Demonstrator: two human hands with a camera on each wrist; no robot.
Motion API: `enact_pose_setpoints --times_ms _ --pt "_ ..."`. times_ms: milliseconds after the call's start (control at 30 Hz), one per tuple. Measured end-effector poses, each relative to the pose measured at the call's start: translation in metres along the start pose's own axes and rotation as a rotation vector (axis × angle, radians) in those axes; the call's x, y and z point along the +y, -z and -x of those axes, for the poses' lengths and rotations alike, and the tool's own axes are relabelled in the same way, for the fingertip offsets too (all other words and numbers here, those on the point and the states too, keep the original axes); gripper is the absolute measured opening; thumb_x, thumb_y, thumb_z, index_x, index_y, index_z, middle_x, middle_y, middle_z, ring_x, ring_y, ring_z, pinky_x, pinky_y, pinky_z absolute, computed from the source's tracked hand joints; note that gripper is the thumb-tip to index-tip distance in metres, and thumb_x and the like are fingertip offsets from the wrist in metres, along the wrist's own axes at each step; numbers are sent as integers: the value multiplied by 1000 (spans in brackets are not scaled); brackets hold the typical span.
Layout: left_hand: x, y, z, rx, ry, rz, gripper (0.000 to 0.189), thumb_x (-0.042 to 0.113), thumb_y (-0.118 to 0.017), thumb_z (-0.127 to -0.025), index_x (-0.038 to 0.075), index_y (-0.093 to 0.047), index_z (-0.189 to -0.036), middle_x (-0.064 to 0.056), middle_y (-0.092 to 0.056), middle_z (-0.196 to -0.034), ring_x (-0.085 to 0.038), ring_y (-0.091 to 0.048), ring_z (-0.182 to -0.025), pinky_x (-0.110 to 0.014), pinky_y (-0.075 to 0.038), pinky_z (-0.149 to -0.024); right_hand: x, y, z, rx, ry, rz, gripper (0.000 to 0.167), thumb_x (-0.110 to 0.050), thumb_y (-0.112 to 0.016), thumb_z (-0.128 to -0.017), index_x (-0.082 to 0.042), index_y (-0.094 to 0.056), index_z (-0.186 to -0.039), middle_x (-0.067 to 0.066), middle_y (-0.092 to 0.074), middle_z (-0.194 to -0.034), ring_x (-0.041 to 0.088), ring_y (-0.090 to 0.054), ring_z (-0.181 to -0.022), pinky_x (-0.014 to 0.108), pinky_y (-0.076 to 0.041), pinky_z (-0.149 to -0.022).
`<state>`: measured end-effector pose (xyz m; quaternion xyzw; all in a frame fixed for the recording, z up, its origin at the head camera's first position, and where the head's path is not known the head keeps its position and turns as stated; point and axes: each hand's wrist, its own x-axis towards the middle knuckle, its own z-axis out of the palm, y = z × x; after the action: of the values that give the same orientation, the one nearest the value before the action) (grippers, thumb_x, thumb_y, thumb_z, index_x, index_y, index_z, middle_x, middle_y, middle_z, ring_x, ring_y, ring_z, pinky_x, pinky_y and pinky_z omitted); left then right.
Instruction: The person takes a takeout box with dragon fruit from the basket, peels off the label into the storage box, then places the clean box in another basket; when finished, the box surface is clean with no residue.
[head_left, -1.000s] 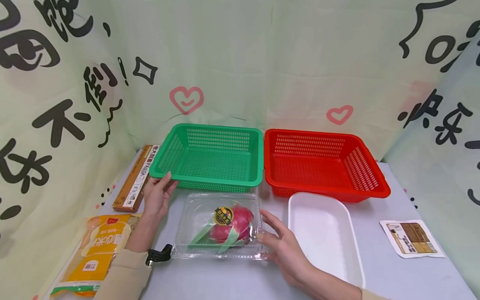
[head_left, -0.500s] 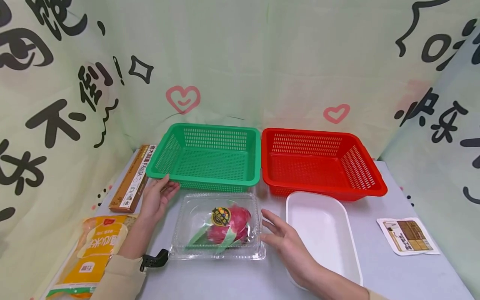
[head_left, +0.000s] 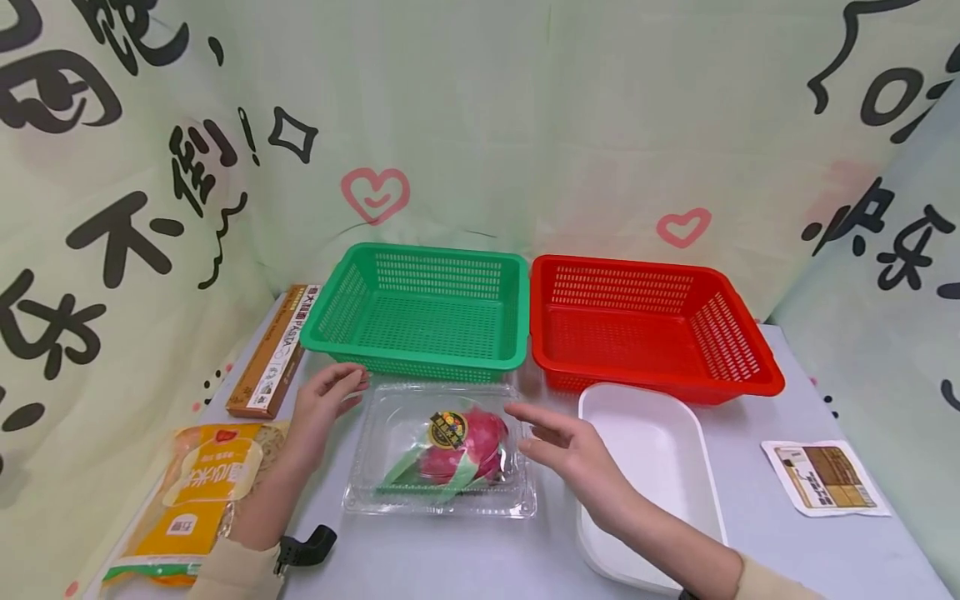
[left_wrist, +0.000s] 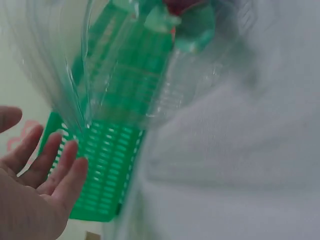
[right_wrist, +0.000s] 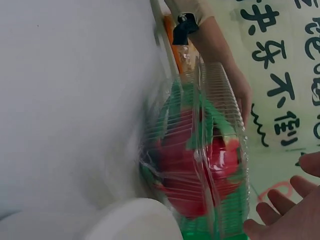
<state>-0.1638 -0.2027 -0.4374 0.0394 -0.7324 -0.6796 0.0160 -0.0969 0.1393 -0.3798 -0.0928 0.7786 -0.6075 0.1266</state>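
A clear plastic clamshell box (head_left: 375,492) lies on the table in the head view, its lid down over a pink dragon fruit (head_left: 480,442) with green leaves and a round black label. My left hand (head_left: 321,408) hovers by the box's far left corner, in front of the green basket (head_left: 420,367), with fingers loosely bent and nothing held. On the other side, my right hand (head_left: 581,458) reaches over the white tray (head_left: 660,492), fingers extended, fingertips close to the box's right edge. The right wrist view shows the ribbed side of the box, fruit inside.
A red basket (head_left: 652,383) stands at the back, right of the green one. At left lie a brown pasta box (head_left: 270,358) and a yellow grain bag (head_left: 195,500). A flat white-and-brown packet (head_left: 825,479) lies at far right.
My left hand has come away from the green basket's rim toward the box, its fingers bending more. My right hand has drawn off the box's right side and risen slightly. The box stays put.
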Motion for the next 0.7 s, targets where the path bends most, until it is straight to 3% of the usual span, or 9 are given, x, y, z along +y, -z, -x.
enact_pose_setpoints --times_ms 133,300,467,700 --pt "7 -8 12 -18 -109 -259 38 34 -61 -99 10 -63 -129 -12 -64 -131 -16 -60 -119 -37 -52 -103 -6 -2 -7 -29 107 101 39 -16 -65 -94 -21 -65 -132 1 -63 -137 29 -50 -137 56 -34 -117" --pt "10 -14 26 -73 -226 -413 42 33 -64 -97 13 -61 -133 -8 -59 -139 -29 -52 -132 -52 -46 -108 -11 -10 -20 -35 192 223 35 -16 -66 -93 -24 -68 -128 -4 -67 -130 19 -57 -128 56 -43 -110" --pt "12 -21 38 -122 -256 -509 50 37 -68 -94 18 -57 -138 -5 -48 -151 -30 -42 -141 -57 -42 -111 -15 -20 -34 -25 227 312 36 -15 -67 -92 -26 -69 -125 -8 -69 -125 20 -62 -120 49 -53 -99" --pt "11 -31 54 -123 -260 -606 64 44 -72 -88 24 -51 -144 -6 -28 -163 -39 -27 -149 -75 -30 -107 -15 -30 -56 -82 304 402 31 -9 -66 -91 -12 -70 -121 5 -71 -118 23 -68 -104 41 -59 -92"
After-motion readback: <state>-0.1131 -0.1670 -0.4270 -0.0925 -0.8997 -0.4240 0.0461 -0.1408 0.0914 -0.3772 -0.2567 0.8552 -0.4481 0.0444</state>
